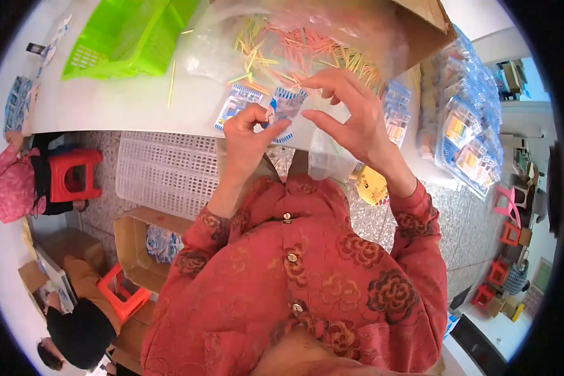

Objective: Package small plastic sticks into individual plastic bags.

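Between the thumb and curled fingers of my left hand (244, 139) is a small clear plastic packet (287, 103) with blue-and-white striped ends. My right hand (360, 116) is just right of it, thumb and fingers spread apart; I see nothing in its grasp. Under and left of the held packet, flat blue-and-white packets (239, 103) lie on the white table (194, 103). Beyond both hands, a heap of thin pink, yellow and green sticks (307, 47) lies among clear plastic sheeting. A translucent plastic container (327, 153) sits at the table's near edge, below my right hand.
A green basket (125, 44) stands far left, a cardboard box (423, 25) far right. Filled packets (467, 135) pile up at the right. Below the table are a white crate (163, 172) and an open carton (135, 241). Two people sit at left near red stools (75, 175).
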Demonstrator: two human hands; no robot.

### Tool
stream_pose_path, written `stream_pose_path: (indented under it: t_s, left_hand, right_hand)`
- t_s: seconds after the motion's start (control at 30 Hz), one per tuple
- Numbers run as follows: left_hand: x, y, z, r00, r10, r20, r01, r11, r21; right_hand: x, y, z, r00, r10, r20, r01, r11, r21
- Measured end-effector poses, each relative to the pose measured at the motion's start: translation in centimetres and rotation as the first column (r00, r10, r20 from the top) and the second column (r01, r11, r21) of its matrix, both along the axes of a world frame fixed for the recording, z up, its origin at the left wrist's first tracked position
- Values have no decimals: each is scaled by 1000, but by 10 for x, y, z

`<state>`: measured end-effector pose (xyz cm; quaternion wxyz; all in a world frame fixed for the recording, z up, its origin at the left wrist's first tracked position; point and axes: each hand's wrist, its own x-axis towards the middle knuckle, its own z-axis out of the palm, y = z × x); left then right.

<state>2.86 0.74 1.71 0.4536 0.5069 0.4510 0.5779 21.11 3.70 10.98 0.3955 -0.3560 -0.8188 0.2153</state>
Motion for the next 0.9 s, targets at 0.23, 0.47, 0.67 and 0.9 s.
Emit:
stream_pose_path:
  t_s: [0.23, 0.47, 0.67, 0.9]
  left_hand:
    - [7, 2, -3, 981, 115, -159, -85, 979, 186]
    - [5, 1, 2, 987, 126, -96, -113, 985, 134]
    - [3, 4, -8, 992, 108, -62, -100, 987, 122]
    - [5, 3, -5, 979, 160, -122, -136, 973, 185]
  right_hand:
    - [-6, -3, -10, 980, -67, 188, 18, 967, 254]
    - [-17, -4, -11, 995, -48, 92, 22, 964, 265]
    - [-10, -5, -9, 997, -70, 26, 70, 997, 23]
    - [-11, -3, -16, 997, -33, 71, 28, 998, 65]
